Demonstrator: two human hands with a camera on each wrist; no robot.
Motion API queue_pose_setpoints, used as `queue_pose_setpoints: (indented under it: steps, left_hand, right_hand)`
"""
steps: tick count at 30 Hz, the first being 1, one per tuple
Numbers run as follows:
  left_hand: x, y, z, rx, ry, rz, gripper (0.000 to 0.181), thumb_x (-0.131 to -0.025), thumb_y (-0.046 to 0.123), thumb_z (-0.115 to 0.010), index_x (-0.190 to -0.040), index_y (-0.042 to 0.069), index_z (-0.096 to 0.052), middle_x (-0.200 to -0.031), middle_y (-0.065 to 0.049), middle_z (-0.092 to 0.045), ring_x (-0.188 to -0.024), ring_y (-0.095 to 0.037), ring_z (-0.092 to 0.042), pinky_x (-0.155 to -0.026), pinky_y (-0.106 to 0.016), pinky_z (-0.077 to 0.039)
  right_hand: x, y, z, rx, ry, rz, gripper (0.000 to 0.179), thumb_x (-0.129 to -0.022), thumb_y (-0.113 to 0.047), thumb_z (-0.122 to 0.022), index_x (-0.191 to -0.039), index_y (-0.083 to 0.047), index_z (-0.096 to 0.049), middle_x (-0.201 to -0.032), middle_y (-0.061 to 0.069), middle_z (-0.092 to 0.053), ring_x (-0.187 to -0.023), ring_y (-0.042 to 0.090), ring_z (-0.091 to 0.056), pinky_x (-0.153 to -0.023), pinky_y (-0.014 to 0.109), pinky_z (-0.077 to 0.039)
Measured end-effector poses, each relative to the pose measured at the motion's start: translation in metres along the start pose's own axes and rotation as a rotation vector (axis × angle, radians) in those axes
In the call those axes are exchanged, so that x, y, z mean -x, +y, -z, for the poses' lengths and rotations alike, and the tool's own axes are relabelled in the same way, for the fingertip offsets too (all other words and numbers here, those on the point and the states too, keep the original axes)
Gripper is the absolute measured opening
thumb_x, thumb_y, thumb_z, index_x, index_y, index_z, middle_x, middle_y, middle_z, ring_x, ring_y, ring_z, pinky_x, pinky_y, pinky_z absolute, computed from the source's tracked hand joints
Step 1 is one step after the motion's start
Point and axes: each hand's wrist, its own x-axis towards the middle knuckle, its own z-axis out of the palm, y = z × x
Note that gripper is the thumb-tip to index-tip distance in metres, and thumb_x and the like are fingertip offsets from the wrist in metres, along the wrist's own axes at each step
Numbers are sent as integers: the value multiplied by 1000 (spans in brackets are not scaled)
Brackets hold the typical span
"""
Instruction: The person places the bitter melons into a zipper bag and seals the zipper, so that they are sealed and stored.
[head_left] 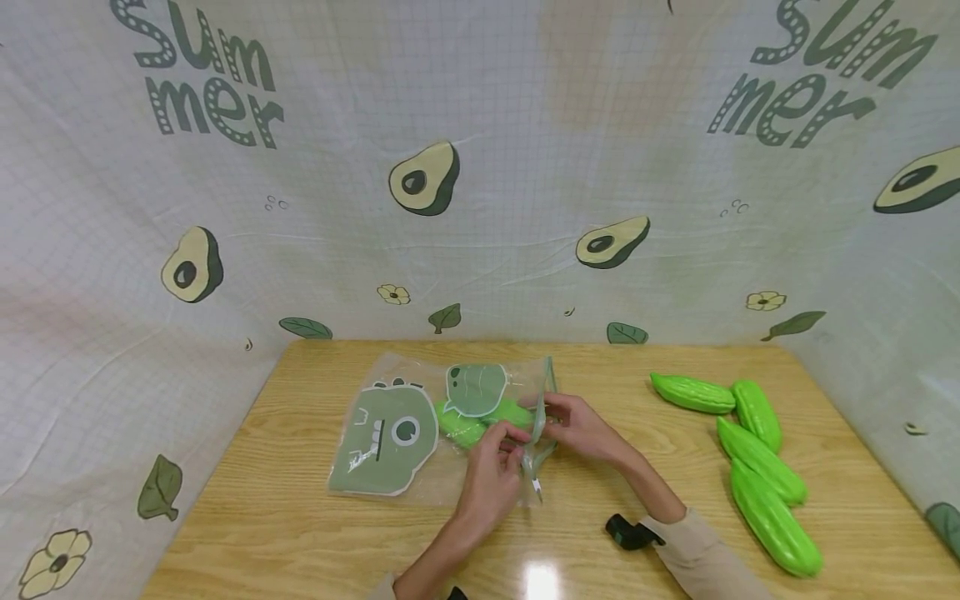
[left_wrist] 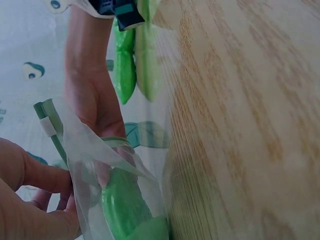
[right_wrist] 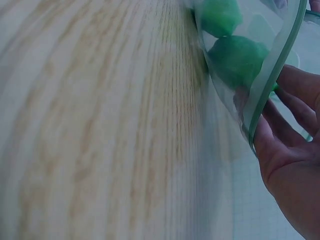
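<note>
A clear zip bag [head_left: 416, 487] with green cartoon prints lies on the table, its green-edged mouth facing right. Inside are two bright green bitter melons, one bitter melon [head_left: 459, 427] further in and another bitter melon [head_left: 513, 413] nearer the mouth. My left hand [head_left: 491, 475] pinches the near side of the bag by its mouth, and a white slider [left_wrist: 47, 126] hangs off the edge there. The right hand [head_left: 581, 429] reaches into the mouth from the right. Through the plastic, its fingertips [right_wrist: 241, 97] show close against the end of the nearer melon.
Several loose bitter melons lie at the table's right side, among them a melon [head_left: 776, 521] close to the front and a melon [head_left: 693, 393] further back. A printed cloth [head_left: 510, 275] hangs behind and along both sides of the wooden table [head_left: 300, 533].
</note>
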Motion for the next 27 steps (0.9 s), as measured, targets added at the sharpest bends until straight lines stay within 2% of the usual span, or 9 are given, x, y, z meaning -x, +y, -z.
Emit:
queue_pose_setpoints:
  steps: [6,10,12,14,21,24,27]
  left_hand:
    - [-1,1,0,-1,-6,12,26,-90,-20,-55,-101,1,-66,-103,-8,-65,-94,-23,-65,-84,-30,-58]
    - [-1,1,0,-1,1,-9,27,-89,-21,-55,-101,1,-66,-102,-8,-65,-93,-23,-65,-82,-30,-58]
    - [0,1,0,-2,5,-18,27,-89,-22,-55,-100,1,-66,-102,-8,-65,-93,-23,-65,-82,-31,-58]
    - [0,2,0,-3,7,-20,28,-89,-22,-56,-101,1,-66,-102,-8,-65,-93,-23,-65,-82,-31,-58]
    - [0,2,0,-3,6,-24,28,-88,-22,-56,-100,1,-66,-102,-8,-64,-94,-24,-65,-83,-31,-58]
    - [0,1,0,1,7,-33,29,-88,-23,-55,-100,1,-65,-101,-8,-64,-93,-25,-65,-82,-31,-58]
    - [0,1,0,5,8,-40,29,-87,-23,-54,-100,1,-65,-100,-8,-64,-93,-25,-65,-82,-31,-59]
  right_hand:
    - [-1,3,-1,1,-8,16,40,-99,3,-62,-136,15,-53,-137,32,-56,-126,39,-57,-98,24,-51]
    - [-2,4,-1,-9,-13,23,39,-98,4,-62,-135,15,-54,-135,32,-58,-122,24,-60,-97,24,-51]
    - [-3,5,-2,-7,-13,26,38,-98,4,-62,-135,14,-55,-134,31,-59,-121,21,-61,-98,24,-51]
    - [-3,5,-2,-3,-12,27,39,-97,5,-62,-135,13,-56,-133,30,-59,-121,23,-61,-98,24,-51]
    - [-6,5,-5,4,-10,16,41,-93,10,-59,-134,13,-56,-133,29,-61,-122,41,-59,-98,24,-51]
    - [-7,6,-6,-2,-10,12,42,-92,11,-59,-134,12,-57,-132,28,-62,-121,40,-60,-97,25,-52]
    - [-8,6,-8,7,-1,1,44,-90,13,-59,-133,9,-59,-132,26,-63,-121,33,-61,-95,26,-53]
